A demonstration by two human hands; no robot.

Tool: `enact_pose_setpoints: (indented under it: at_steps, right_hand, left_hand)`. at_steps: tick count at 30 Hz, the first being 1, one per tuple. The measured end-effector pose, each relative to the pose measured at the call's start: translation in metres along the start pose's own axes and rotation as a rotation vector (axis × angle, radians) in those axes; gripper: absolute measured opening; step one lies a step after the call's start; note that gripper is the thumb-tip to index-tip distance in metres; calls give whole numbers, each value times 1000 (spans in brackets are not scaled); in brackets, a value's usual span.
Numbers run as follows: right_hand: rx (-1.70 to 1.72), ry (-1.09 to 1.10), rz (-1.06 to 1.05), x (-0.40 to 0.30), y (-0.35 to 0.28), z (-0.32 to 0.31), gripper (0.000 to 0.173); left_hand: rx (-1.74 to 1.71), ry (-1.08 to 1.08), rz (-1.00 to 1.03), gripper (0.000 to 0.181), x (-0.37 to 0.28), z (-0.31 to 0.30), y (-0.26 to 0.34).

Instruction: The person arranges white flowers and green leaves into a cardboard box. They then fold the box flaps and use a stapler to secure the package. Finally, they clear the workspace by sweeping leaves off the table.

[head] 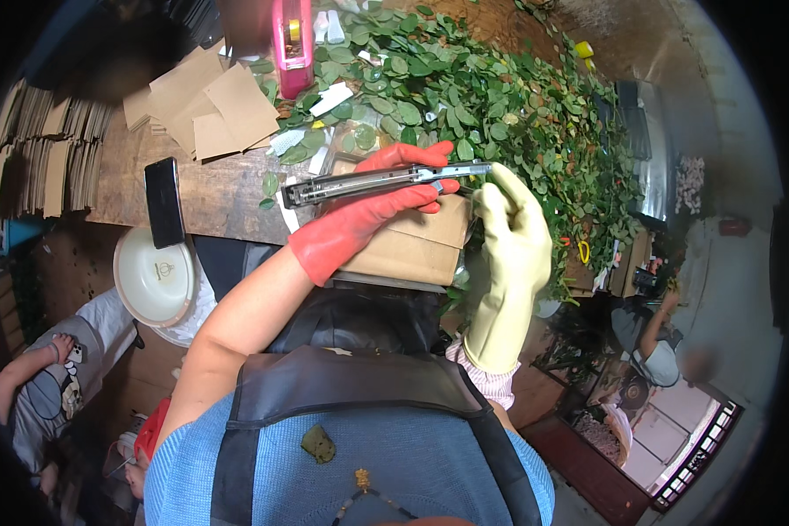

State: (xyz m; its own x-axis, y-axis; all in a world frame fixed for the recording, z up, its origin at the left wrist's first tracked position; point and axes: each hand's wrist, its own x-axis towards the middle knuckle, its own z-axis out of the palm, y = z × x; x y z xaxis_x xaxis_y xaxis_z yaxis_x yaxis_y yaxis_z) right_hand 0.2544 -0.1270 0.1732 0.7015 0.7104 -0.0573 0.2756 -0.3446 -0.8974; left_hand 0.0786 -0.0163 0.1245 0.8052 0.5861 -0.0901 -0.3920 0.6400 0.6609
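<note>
My left hand (375,204), in a red rubber glove, holds a long metal stapler (361,184) that lies opened out across the palm. The fingers wrap it from above and below, and its narrow end points right. At that end is my right hand (516,230), in a pale yellow rubber glove. Its index fingertip meets the stapler's tip, while the other fingers are bent and apart from it. Below the left glove a brown cardboard box (407,253) sits at the table's near edge, partly hidden by the hand.
Green leafy stems (500,105) cover the table's right side. Cardboard pieces (227,108), a pink tape dispenser (294,49) and a smartphone (164,202) lie left of them. Stacked cardboard (52,158) stands far left. Below are a white basin (156,276) and a seated person (52,375); another person (651,348) is at right.
</note>
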Motion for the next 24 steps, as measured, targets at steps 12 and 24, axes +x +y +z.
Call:
enact_pose_setpoints:
  at_steps: [12,24]
  right_hand:
    - [-336,-406,-160,-19,-41,6,59]
    - [-358,-473,-431,1,-15,11,59]
  left_hand:
    - [19,2,6,59,-1,2,1]
    - [-12,-41,111,59,14,-15,-24]
